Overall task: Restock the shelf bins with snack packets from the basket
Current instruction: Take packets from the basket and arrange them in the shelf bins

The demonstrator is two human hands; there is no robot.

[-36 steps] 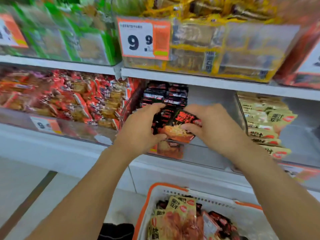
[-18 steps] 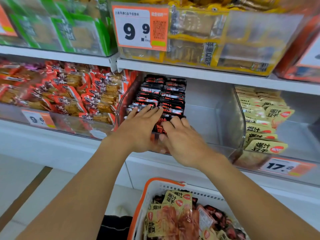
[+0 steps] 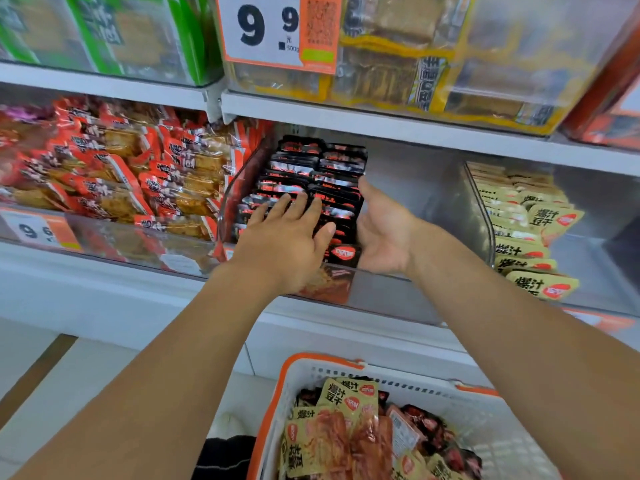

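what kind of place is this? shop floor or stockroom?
Most likely a retail shop's snack aisle: a price tag reading 9.9 hangs on the upper shelf, clear bins hold rows of black snack packets, and an orange-rimmed basket of packets sits below.

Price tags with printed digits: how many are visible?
2. A large white-and-orange price tag hangs on the upper shelf bin; a smaller white-and-orange price tag fronts the lower-left bin. Others may be hidden.
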